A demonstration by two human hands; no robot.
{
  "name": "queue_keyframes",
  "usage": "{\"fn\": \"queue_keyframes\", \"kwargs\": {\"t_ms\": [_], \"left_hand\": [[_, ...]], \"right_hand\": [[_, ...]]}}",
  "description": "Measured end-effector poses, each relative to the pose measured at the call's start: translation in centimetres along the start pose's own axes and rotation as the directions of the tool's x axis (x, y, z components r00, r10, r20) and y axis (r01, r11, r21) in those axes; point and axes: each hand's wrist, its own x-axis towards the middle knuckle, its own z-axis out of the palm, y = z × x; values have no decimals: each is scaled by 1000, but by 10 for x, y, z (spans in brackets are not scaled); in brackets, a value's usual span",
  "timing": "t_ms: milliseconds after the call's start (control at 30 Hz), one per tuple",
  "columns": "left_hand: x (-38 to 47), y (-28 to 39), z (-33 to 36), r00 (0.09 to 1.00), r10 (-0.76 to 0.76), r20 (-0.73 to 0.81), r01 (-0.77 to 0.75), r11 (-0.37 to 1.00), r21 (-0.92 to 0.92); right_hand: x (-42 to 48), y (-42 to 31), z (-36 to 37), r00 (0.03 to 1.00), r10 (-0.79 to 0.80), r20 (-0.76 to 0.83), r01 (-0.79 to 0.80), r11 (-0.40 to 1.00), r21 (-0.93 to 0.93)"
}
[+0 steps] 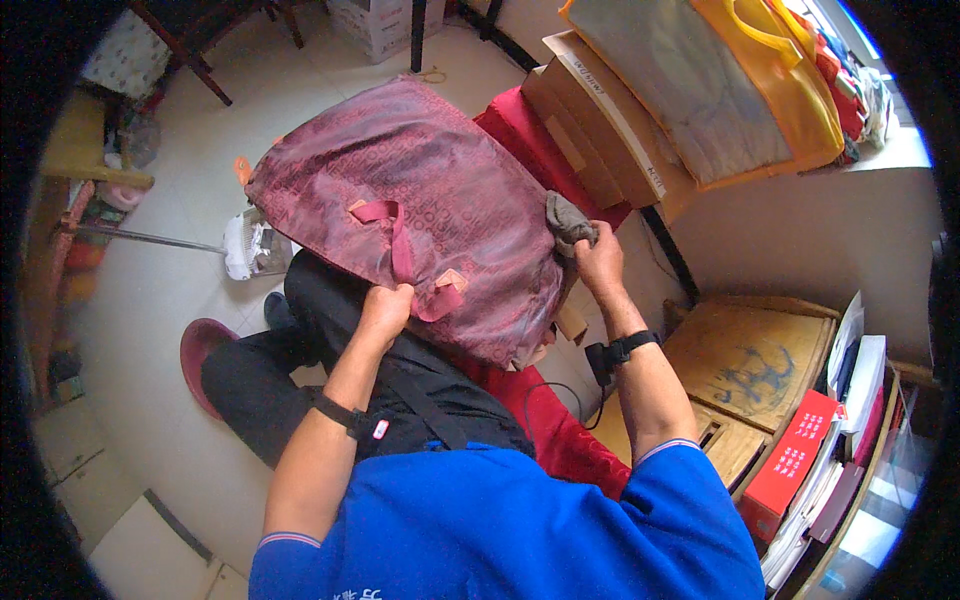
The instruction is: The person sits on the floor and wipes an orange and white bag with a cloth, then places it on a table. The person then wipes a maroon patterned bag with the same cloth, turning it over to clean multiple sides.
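Observation:
A large maroon travel bag with a printed letter pattern leans across my lap. My left hand is closed on its pinkish-red strap handle at the bag's near edge. A crumpled grey-brown cloth is pinched in my right hand, held against the right edge of the bag. An orange tag sticks out at the bag's far left corner. The bag's underside is hidden from me.
Cardboard boxes and a yellow-trimmed clear storage bag stand at the upper right. A long-handled dustpan holding litter rests on the tiled floor at left. To the right are a wooden cabinet and a red box among papers.

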Motion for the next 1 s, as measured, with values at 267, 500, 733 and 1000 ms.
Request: {"fn": "queue_keyframes", "kwargs": {"t_ms": [267,500,733,1000], "left_hand": [[9,-7,4,997,-25,73,33,994,-108],[9,-14,5,998,-56,-9,57,984,167],[11,-22,6,1000,8,-19,-3,960,282],[13,-22,15,995,44,-88,-19,962,274]], "right_hand": [[31,-65,-12,950,-217,-222,252,957,144],[92,-165,45,928,-301,-221,333,934,125],[115,-160,81,866,-347,359,433,880,-195],[20,-3,-21,749,58,660,359,801,-478]]}}
